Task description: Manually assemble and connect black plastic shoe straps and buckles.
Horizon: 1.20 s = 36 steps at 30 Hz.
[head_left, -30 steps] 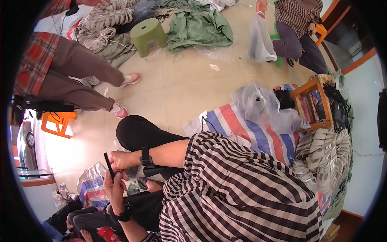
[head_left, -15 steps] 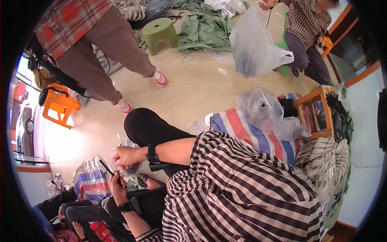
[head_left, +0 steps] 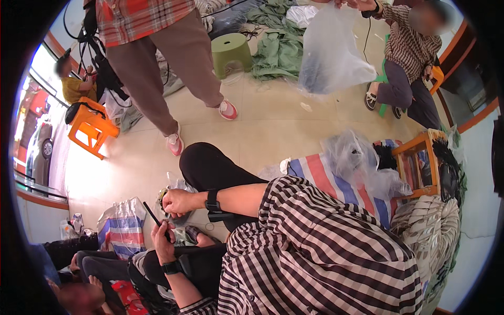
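My left hand [head_left: 162,242] is closed around a slim black bar-shaped thing [head_left: 150,212], which sticks up past the fingers; its kind is not clear. Just above it, my right hand [head_left: 181,202] is closed, knuckles up, with a dark band on its wrist. A small dark and yellowish thing [head_left: 161,197] shows at its far side, too small to name. What the right fingers pinch is mostly hidden. Beneath and behind the hands lies some clear plastic [head_left: 181,184], beside my black-trousered knee [head_left: 210,163].
Striped woven sheeting [head_left: 315,173] with clear bags [head_left: 349,157] lies to the right, by a wooden frame [head_left: 433,163] and pale coiled strapping [head_left: 428,220]. Ahead are a green stool [head_left: 231,52], a standing person [head_left: 173,68] and a person holding a plastic bag [head_left: 331,58]. An orange stool [head_left: 92,128] stands left.
The whole view has shifted, moving the scene rightward. My hands stay close together, and a small thing now shows beside the right one. The far person's plastic bag has swung upward.
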Each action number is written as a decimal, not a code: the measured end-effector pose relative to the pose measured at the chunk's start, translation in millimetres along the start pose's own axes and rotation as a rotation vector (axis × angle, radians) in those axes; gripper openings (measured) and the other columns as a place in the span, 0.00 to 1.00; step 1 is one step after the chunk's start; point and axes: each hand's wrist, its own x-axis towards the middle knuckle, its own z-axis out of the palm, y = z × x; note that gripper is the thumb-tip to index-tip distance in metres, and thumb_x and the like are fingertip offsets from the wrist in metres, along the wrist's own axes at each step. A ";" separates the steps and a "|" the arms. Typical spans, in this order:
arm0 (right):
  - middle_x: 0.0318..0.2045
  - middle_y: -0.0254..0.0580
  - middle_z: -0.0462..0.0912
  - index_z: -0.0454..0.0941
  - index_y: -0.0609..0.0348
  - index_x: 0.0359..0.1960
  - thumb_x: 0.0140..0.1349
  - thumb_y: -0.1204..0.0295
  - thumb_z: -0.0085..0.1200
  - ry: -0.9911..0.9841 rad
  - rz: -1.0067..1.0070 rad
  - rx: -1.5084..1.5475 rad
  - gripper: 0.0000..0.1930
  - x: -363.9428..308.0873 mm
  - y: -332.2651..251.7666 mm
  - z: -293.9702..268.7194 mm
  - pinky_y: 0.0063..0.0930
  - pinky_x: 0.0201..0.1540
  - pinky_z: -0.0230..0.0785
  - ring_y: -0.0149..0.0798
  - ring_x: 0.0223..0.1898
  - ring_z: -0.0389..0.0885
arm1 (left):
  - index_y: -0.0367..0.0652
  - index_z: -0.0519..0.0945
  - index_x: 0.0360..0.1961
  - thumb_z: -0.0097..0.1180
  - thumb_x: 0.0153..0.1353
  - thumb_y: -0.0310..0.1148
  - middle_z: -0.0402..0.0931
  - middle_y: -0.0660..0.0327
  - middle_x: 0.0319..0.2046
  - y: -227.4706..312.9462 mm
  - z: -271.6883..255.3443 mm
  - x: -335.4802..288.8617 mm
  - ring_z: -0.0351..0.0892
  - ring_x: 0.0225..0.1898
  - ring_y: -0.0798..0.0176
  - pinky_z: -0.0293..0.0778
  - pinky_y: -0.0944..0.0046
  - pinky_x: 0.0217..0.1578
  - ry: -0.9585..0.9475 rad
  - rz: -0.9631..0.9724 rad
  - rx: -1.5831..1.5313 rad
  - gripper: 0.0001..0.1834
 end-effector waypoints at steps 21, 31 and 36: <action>0.25 0.34 0.80 0.76 0.61 0.38 0.64 0.66 0.48 0.026 0.084 0.248 0.11 -10.2 -23.4 -20.1 0.15 0.25 0.69 0.22 0.21 0.74 | 0.36 0.72 0.39 0.46 0.63 0.31 0.75 0.56 0.24 45.7 26.5 -8.1 0.73 0.17 0.69 0.69 0.74 0.16 -0.317 -0.032 -0.332 0.09; 0.22 0.33 0.78 0.75 0.61 0.38 0.61 0.60 0.53 -0.040 0.113 0.022 0.15 35.4 -47.0 -13.0 0.15 0.22 0.67 0.22 0.19 0.73 | 0.39 0.71 0.38 0.45 0.64 0.32 0.76 0.59 0.23 35.2 14.6 -0.7 0.72 0.15 0.71 0.67 0.75 0.13 -0.307 -0.126 -0.305 0.07; 0.14 0.30 0.72 0.77 0.61 0.30 0.61 0.63 0.53 -0.273 0.219 0.073 0.13 57.3 -40.5 -9.4 0.18 0.21 0.66 0.25 0.17 0.71 | 0.41 0.74 0.36 0.46 0.63 0.32 0.76 0.60 0.23 37.4 15.9 -5.5 0.71 0.15 0.72 0.65 0.78 0.14 -0.282 -0.010 -0.223 0.07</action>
